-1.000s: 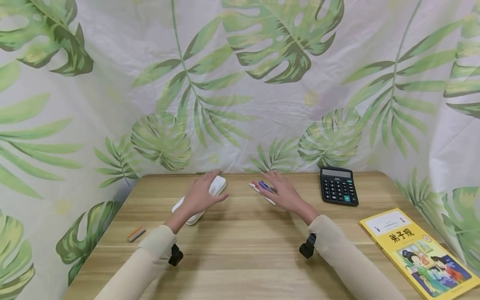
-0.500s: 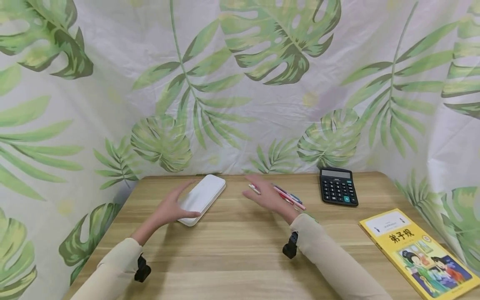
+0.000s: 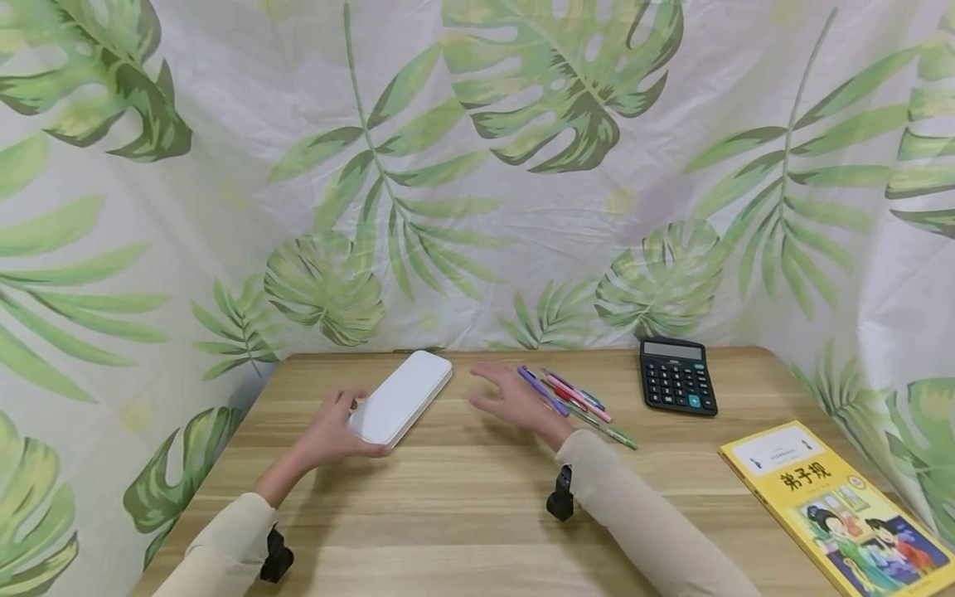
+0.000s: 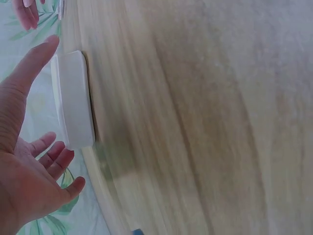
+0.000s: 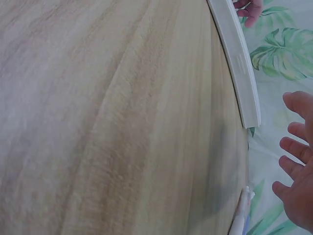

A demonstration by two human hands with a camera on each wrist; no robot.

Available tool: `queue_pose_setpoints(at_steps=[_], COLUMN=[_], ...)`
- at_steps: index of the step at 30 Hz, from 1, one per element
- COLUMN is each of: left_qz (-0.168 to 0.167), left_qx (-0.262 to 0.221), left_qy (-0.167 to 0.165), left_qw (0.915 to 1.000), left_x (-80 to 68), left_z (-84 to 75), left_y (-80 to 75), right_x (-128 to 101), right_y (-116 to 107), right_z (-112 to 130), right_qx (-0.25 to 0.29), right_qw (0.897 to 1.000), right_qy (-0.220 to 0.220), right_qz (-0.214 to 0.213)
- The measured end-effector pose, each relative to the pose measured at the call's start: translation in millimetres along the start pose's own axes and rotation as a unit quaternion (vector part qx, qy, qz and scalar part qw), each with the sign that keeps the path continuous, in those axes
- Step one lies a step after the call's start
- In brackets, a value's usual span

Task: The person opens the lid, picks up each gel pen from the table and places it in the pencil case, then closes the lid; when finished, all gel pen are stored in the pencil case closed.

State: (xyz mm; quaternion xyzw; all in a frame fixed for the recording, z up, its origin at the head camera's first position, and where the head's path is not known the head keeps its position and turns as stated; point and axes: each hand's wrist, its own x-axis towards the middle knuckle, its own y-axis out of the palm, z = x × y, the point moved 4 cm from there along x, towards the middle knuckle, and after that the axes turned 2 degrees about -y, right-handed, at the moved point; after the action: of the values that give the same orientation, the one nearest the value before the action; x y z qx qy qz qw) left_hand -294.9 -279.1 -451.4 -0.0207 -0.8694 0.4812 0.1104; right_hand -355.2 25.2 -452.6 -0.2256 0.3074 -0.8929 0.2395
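Note:
A white oblong case (image 3: 406, 396), pencil-case shaped, lies at a slant on the table. At its near end is my left hand (image 3: 333, 429), with the thumb by the near corner and the fingers along the left side. In the left wrist view that hand (image 4: 29, 161) is spread wide beside the case (image 4: 76, 98); firm contact cannot be made out. My right hand (image 3: 515, 402) is held over the table between the case and several pens, its fingers loosely extended and holding nothing. A purple pen (image 3: 542, 390), a pink pen (image 3: 578, 398) and a green pen (image 3: 621, 436) lie to its right.
A black calculator (image 3: 675, 377) lies at the back right of the wooden table (image 3: 448, 514). In front of it, a yellow book (image 3: 836, 506) rests near the right edge. A leaf-patterned cloth (image 3: 448, 166) hangs behind the table.
My left hand has come off the top of the case, swung left, then closed in on its near end. My right hand has moved left, uncovering the pens. The case has stayed put.

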Motion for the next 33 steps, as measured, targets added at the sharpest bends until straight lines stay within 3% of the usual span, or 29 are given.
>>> queue_pose_setpoints(at_steps=[9, 17, 21, 28, 33], left_qz=[0.003, 0.015, 0.038, 0.083, 0.109], left_qx=[0.016, 0.01, 0.001, -0.007, -0.015], left_qy=[-0.028, -0.034, -0.027, 0.021, 0.04], left_qw=[0.9995, 0.9993, 0.9989, 0.9963, 0.9931], left_x=[3.1, 6.6, 8.9, 11.3, 11.9], left_z=[3.7, 3.2, 0.4, -9.3, -18.9], left_y=[6.9, 8.1, 9.3, 16.0, 21.2], right_x=[0, 0, 0, -2, -6], right_y=[6, 6, 5, 2, -3], right_z=[0, -1, -1, -2, -9], right_qx=[-0.028, -0.039, -0.031, -0.037, -0.041], right_qw=[1.0, 0.999, 0.999, 0.999, 0.999], right_qy=[0.003, 0.004, 0.001, -0.017, -0.006], right_qz=[-0.005, -0.012, -0.008, 0.002, 0.005])
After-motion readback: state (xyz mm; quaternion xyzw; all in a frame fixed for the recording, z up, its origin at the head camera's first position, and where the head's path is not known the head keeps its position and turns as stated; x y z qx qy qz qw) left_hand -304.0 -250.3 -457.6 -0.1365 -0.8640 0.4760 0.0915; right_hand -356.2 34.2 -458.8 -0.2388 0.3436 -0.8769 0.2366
